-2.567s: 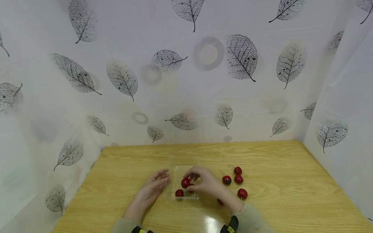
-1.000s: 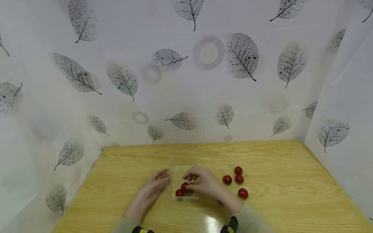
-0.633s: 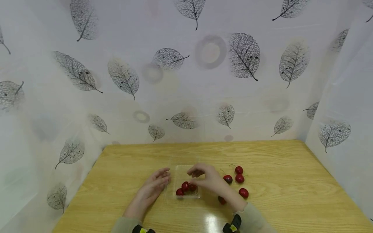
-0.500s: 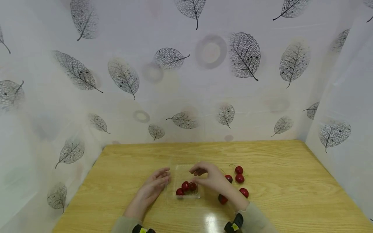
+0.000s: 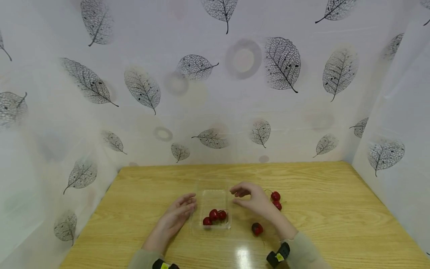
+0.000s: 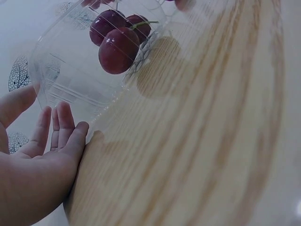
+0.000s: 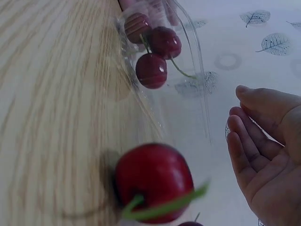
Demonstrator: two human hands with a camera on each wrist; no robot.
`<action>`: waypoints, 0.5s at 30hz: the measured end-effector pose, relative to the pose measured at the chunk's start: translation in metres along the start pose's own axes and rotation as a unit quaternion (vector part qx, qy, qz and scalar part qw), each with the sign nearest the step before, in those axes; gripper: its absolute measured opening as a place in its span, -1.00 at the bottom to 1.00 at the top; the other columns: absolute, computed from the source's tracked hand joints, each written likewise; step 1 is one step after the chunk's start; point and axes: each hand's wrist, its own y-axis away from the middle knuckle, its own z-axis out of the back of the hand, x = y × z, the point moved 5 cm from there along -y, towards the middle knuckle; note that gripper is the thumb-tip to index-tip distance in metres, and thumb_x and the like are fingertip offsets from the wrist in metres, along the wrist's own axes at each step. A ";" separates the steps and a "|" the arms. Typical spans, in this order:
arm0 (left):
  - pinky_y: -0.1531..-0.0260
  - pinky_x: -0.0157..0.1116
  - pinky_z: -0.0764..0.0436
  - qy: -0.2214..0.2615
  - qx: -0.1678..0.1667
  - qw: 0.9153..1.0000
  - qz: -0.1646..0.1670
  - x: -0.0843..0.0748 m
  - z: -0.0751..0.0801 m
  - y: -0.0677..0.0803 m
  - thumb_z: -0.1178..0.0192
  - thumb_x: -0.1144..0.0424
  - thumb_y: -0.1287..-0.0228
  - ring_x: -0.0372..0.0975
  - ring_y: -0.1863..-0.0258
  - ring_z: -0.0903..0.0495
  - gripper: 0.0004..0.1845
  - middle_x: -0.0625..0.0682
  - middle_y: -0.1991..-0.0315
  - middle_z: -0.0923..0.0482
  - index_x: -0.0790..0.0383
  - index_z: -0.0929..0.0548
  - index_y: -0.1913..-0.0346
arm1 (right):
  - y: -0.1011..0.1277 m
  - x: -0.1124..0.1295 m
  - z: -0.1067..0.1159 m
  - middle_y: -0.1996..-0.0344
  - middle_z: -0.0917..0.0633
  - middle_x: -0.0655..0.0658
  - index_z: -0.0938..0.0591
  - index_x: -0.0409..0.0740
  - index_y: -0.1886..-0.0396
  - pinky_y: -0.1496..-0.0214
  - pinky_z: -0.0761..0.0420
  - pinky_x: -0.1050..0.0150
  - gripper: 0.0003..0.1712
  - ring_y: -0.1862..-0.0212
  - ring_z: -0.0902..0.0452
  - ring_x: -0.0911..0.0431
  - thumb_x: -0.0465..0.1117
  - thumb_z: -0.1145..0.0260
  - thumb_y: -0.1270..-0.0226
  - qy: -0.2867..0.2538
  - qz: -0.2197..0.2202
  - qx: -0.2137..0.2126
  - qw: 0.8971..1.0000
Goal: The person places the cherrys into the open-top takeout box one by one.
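A clear plastic box stands on the wooden table with three dark red cherries grouped at its near end. My left hand rests on its edge along the box's left side, fingertips right at the wall; in the left wrist view the fingers are relaxed. To the right of the box my right hand hovers with fingers loosely bent and thumb apart, holding nothing. Close to the right wrist camera sits one cherry with a green stem, on the table.
On the table to the right, a cherry lies near my right forearm. Two more cherries show beyond that arm, which hides others. A pale leaf-patterned sheet walls the table at the back and sides.
My right hand lowered a cherry into the box, let it go and moved out to the right, now covering some loose cherries. My left hand has stayed in place.
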 end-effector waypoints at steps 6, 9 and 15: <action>-0.24 -0.47 -0.58 0.001 -0.001 1.000 -0.002 0.000 -0.001 -0.001 -0.12 0.44 -0.56 -0.31 -0.21 -0.53 -0.38 -0.03 -0.20 -0.44 0.43 -0.21 -0.57 | 0.005 -0.007 0.013 0.02 -0.80 -0.26 -0.73 -0.29 -0.10 -0.09 -0.75 0.21 -0.68 0.04 -0.75 0.03 -0.33 -0.48 -0.39 0.001 -0.008 -0.016 1.000; -0.24 -0.47 -0.57 0.001 0.002 1.000 -0.003 0.000 -0.002 -0.001 -0.12 0.43 -0.57 -0.32 -0.20 -0.54 -0.37 -0.04 -0.19 -0.44 0.44 -0.19 -0.58 | 0.008 -0.010 0.019 0.04 -0.80 -0.27 -0.73 -0.31 -0.08 -0.07 -0.76 0.16 -0.70 0.06 -0.75 0.03 -0.35 -0.48 -0.39 0.004 -0.006 -0.027 1.000; -0.25 -0.48 -0.56 0.001 0.007 1.000 -0.001 0.000 -0.002 -0.001 -0.12 0.42 -0.58 -0.33 -0.20 -0.53 -0.36 -0.05 -0.20 -0.44 0.44 -0.17 -0.59 | 0.013 -0.017 0.031 0.06 -0.80 -0.21 -0.74 -0.28 -0.07 -0.07 -0.76 0.15 -0.69 0.07 -0.75 0.06 -0.38 -0.49 -0.36 0.016 -0.017 -0.048 0.999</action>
